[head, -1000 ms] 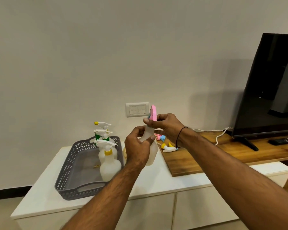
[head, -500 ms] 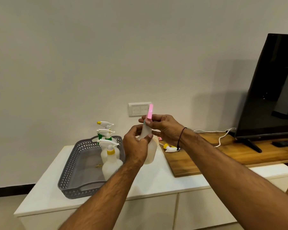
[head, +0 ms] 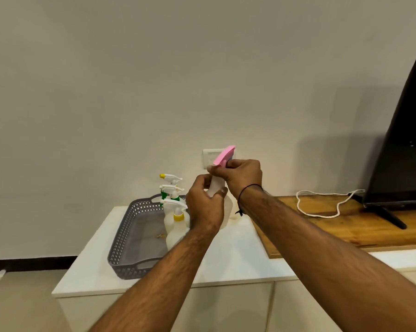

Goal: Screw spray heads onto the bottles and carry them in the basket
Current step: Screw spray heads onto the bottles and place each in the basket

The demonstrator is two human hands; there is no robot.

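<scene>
In front of me I hold a white plastic bottle (head: 227, 207) upright above the white cabinet top. My left hand (head: 204, 207) grips its neck and shoulder. My right hand (head: 241, 173) grips the pink spray head (head: 223, 156) sitting on the bottle's mouth. A grey perforated basket (head: 128, 238) lies on the cabinet to the left. Three white bottles with spray heads stand along its right side: a yellow-collared one (head: 177, 226) nearest, a green-collared one (head: 168, 192) behind it, and a yellow-nozzled one (head: 170, 177) at the back.
A wooden board (head: 360, 224) covers the cabinet's right part, with a white cord (head: 322, 202) looped on it and a black TV (head: 403, 140) standing at the far right. A white wall switch plate (head: 208, 158) is behind my hands. The white cabinet top (head: 238, 257) stretches below my arms.
The pink spray head has turned in my right hand from edge-on to angled left. My view has shifted left and both hands stayed on the bottle. The loose spray heads on the board are now hidden.
</scene>
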